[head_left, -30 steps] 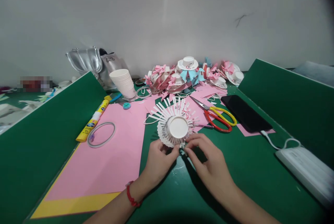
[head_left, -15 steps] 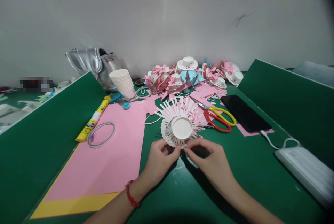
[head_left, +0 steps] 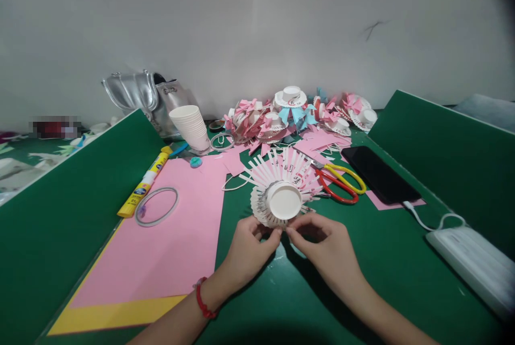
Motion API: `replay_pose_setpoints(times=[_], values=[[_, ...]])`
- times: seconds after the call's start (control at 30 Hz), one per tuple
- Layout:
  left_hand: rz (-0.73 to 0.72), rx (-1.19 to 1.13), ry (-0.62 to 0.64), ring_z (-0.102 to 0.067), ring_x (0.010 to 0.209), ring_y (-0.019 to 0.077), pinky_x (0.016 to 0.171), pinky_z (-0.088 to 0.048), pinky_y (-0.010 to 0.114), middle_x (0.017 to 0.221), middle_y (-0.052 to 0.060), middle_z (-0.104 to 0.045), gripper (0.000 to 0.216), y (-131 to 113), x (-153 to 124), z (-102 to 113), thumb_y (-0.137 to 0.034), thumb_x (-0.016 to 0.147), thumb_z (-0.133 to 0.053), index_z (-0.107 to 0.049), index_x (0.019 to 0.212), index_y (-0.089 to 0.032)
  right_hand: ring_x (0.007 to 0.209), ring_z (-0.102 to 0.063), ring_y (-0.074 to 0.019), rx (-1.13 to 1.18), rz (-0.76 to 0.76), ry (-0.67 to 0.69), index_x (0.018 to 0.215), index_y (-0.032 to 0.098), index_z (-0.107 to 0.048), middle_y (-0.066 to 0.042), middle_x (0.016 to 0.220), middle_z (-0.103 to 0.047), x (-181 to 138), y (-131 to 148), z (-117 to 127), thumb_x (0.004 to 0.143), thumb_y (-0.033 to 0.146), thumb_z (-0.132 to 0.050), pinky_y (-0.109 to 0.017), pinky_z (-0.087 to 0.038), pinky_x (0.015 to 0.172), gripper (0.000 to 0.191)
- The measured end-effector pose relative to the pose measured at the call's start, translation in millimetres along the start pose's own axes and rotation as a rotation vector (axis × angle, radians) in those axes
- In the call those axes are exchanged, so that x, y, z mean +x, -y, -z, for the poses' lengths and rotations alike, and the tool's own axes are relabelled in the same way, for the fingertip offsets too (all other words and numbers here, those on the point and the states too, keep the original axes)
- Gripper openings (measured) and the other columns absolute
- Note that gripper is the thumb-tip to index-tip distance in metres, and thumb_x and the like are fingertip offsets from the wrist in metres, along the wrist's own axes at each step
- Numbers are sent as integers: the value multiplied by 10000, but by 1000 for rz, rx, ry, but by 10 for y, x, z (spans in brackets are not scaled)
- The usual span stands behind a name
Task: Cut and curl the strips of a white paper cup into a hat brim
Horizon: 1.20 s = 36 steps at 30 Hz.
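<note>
Between my two hands is a white paper cup (head_left: 285, 200) cut into many thin strips that fan out round its base. The round base faces me. Along the near and left side the strips are bent into a looped, scalloped rim; those at the far side still stick out straight. My left hand (head_left: 254, 243) pinches the near edge of the rim with thumb and fingers. Close beside it, my right hand (head_left: 322, 235) pinches the same edge just to the right. The exact strip ends under the fingertips are hidden.
Red-and-yellow scissors (head_left: 341, 181) and a phone (head_left: 378, 173) lie right of the cup. Pink paper (head_left: 181, 248), a glue stick (head_left: 145, 181) and a tape ring (head_left: 176, 206) are left. Behind stand stacked cups (head_left: 189, 127) and a pile of finished cup hats (head_left: 273, 122). Green panels (head_left: 454, 157) flank the sides.
The cut cup has tilted and shifted slightly to the right, its base turning more toward me. Both hands keep pinching its near edge.
</note>
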<state>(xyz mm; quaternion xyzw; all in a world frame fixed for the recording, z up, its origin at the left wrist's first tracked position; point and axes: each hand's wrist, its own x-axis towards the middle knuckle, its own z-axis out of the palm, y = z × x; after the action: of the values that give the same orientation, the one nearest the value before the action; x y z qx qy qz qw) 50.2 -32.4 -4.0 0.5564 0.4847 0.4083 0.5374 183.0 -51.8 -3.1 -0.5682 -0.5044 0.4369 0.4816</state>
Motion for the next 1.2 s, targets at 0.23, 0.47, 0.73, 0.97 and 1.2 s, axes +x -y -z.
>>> replay_pose_setpoints(times=[0.23, 0.47, 0.73, 0.97, 1.2], values=[[2, -24, 6, -645, 808, 221, 735, -504, 293, 824, 90, -707, 158, -9, -1, -1, -126, 637, -571, -626, 784, -103, 577, -597, -159, -33, 29, -4, 601, 167, -585, -21, 587, -637, -24, 26, -2, 656, 189, -579, -246, -475, 555, 60], [43, -45, 1, -639, 827, 235, 758, -499, 314, 802, 88, -709, 145, -65, -10, -17, -150, 640, -591, -635, 770, -103, 600, -595, -153, -23, 82, -42, 649, 176, -554, -11, 618, -615, -28, 16, -5, 670, 193, -594, -240, -480, 562, 48], [55, -91, 8, -632, 850, 239, 769, -492, 323, 862, 101, -705, 182, -57, -16, -14, -174, 651, -626, -648, 818, -103, 644, -612, -165, 45, 70, -27, 758, 180, -568, -28, 681, -642, -29, 20, 13, 692, 190, -603, -261, -496, 600, 75], [38, -76, 21, -630, 826, 208, 734, -488, 291, 850, 83, -700, 154, -56, -6, -22, -152, 654, -600, -639, 801, -124, 647, -622, -174, 117, 3, 1, 754, 176, -605, -28, 689, -659, -43, 35, 2, 695, 212, -609, -278, -505, 629, 69], [94, -111, -98, -556, 553, 126, 544, -459, 221, 544, -1, -612, 71, -65, 30, -5, -183, 634, -629, -607, 662, -121, 644, -561, -153, -88, 60, -237, 799, 193, -536, -28, 767, -598, 30, -37, 61, 670, 290, -631, -273, -464, 586, 187]])
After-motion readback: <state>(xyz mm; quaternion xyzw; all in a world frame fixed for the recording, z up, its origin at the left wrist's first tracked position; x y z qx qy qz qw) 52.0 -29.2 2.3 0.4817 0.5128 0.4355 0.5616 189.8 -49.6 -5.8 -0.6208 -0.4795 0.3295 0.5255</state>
